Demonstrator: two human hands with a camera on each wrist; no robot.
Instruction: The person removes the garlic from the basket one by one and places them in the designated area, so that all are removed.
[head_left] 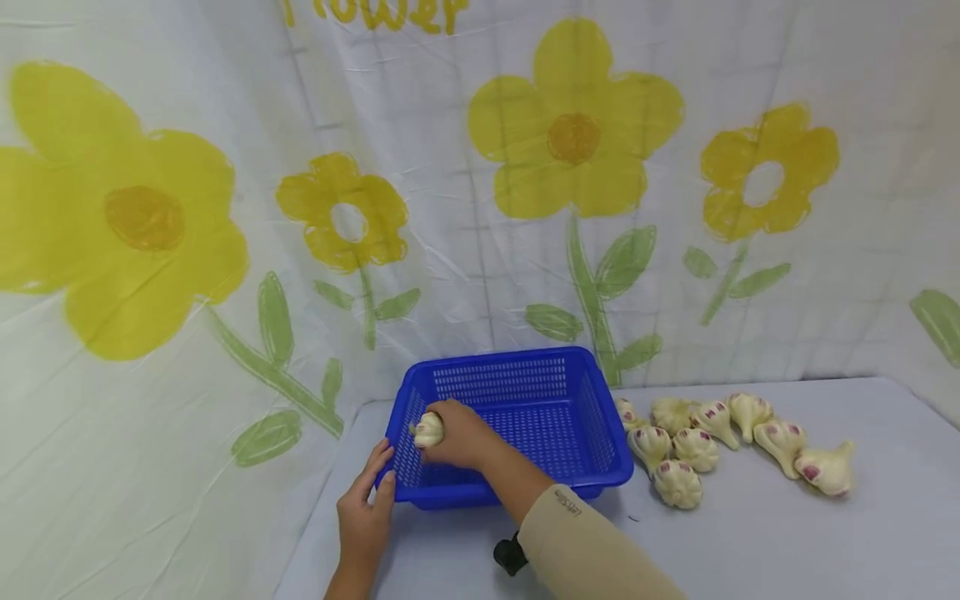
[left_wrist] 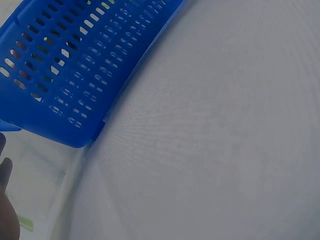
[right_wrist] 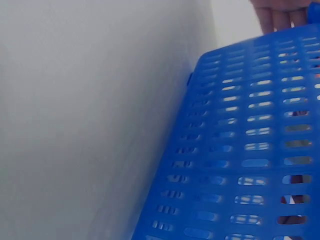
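A garlic bulb (head_left: 429, 430) is held by my right hand (head_left: 459, 437), inside the left part of the blue plastic basket (head_left: 622, 475). Part of that bulb is hidden by the hand. My left hand (head_left: 365, 508) touches the basket's left side near the front corner, its fingers fairly straight. In the left wrist view, its fingertips (left_wrist: 5, 172) show at the left edge, beside the basket's perforated wall (left_wrist: 75, 65). From the right wrist, the basket wall (right_wrist: 235, 140) fills much of the view, with the left hand's fingers (right_wrist: 282, 19) beyond it.
To the right of the basket lies a loose group of several garlic bulbs (head_left: 696, 450) on the pale tabletop (head_left: 750, 542). A white curtain (head_left: 450, 292) with painted yellow flowers hangs behind. Beneath the right forearm is a small black object (head_left: 510, 554).
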